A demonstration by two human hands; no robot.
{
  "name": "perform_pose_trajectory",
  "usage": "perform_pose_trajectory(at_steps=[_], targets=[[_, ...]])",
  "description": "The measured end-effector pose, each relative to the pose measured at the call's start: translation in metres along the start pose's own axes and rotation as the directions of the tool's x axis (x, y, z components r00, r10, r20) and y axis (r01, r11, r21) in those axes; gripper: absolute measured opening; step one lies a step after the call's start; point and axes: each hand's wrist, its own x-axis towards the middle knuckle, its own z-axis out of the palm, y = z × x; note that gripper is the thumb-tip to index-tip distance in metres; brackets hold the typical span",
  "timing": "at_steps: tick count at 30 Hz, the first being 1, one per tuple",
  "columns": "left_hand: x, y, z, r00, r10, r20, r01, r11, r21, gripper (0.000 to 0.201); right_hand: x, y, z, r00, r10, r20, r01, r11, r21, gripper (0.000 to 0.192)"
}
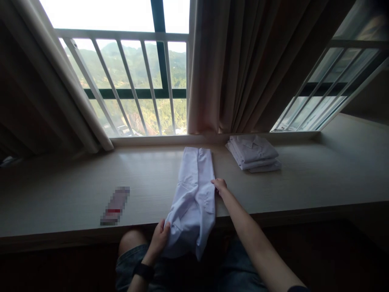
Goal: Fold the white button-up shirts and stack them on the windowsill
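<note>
A long white shirt (194, 194), folded into a narrow strip, lies on the pale wooden surface, its near end hanging over the front edge. My left hand (161, 235) is closed on the shirt's near left side, thumb on top. At the right edge, about midway along, my right hand (220, 185) pinches the cloth between thumb and fingers. The cloth is flatter at the far end and creased and loose near me. The shirt's underside and some of my fingertips are hidden.
A stack of folded white shirts (253, 152) sits at the back right, a collar showing on top. A blurred-out flat object (115, 206) lies to the left. Behind the surface are curtains (209, 73) and a barred window (130, 81). My knees are below the front edge.
</note>
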Motion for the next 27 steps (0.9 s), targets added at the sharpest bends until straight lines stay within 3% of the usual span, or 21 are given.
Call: perform_pose_trajectory(at_steps=[4, 6, 8, 10, 12, 14, 17, 20, 22, 23, 25, 26, 27], targets=[[0.055, 0.04, -0.047, 0.996, 0.075, 0.044, -0.085, 0.938, 0.337, 0.038, -0.033, 0.04, -0.028, 0.983, 0.165, 0.084, -0.181, 0.952, 0.248, 0.013], [0.089, 0.065, -0.067, 0.99, 0.068, 0.12, -0.12, 0.851, 0.511, 0.032, -0.059, 0.06, -0.038, 0.971, 0.206, 0.122, -0.236, 0.91, 0.34, 0.014], [0.122, 0.089, -0.079, 0.975, 0.047, 0.219, -0.18, 0.745, 0.643, 0.027, -0.089, 0.078, -0.04, 0.952, 0.243, 0.186, -0.305, 0.814, 0.495, 0.015], [0.153, 0.11, -0.083, 0.963, 0.028, 0.267, -0.226, 0.622, 0.75, 0.021, -0.118, 0.091, -0.035, 0.92, 0.271, 0.283, -0.391, 0.639, 0.662, 0.018], [0.178, 0.125, -0.08, 0.964, 0.023, 0.264, -0.228, 0.577, 0.784, 0.019, -0.14, 0.098, -0.025, 0.887, 0.272, 0.374, -0.462, 0.469, 0.753, 0.021], [0.199, 0.139, -0.073, 0.968, 0.029, 0.249, -0.221, 0.569, 0.792, 0.021, -0.153, 0.099, -0.016, 0.87, 0.261, 0.417, -0.491, 0.401, 0.774, 0.025], [0.222, 0.156, -0.06, 0.964, 0.136, 0.227, -0.265, 0.511, 0.818, 0.029, -0.158, 0.094, -0.008, 0.873, 0.26, 0.413, -0.484, 0.363, 0.796, 0.029], [0.235, 0.169, -0.047, 0.942, 0.27, 0.2, -0.304, 0.435, 0.848, 0.03, -0.157, 0.09, -0.006, 0.861, 0.271, 0.43, -0.508, 0.45, 0.735, 0.024], [0.235, 0.169, -0.035, 0.93, 0.324, 0.176, -0.306, 0.415, 0.857, 0.027, -0.156, 0.091, -0.007, 0.824, 0.251, 0.507, -0.538, 0.624, 0.566, 0.025], [0.231, 0.167, -0.027, 0.922, 0.348, 0.169, -0.311, 0.406, 0.859, 0.025, -0.153, 0.092, -0.01, 0.826, 0.228, 0.516, -0.493, 0.737, 0.463, 0.028], [0.218, 0.156, -0.007, 0.901, 0.389, 0.192, -0.349, 0.389, 0.853, 0.025, -0.14, 0.092, -0.019, 0.909, 0.086, 0.407, -0.205, 0.944, 0.259, 0.034], [0.208, 0.147, 0.004, 0.882, 0.412, 0.228, -0.393, 0.375, 0.84, 0.026, -0.128, 0.091, -0.026, 0.956, -0.054, 0.288, 0.012, 0.989, 0.146, 0.036], [0.198, 0.138, 0.015, 0.857, 0.435, 0.276, -0.446, 0.358, 0.82, 0.029, -0.113, 0.089, -0.035, 0.959, -0.229, 0.168, 0.23, 0.973, 0.013, 0.036]])
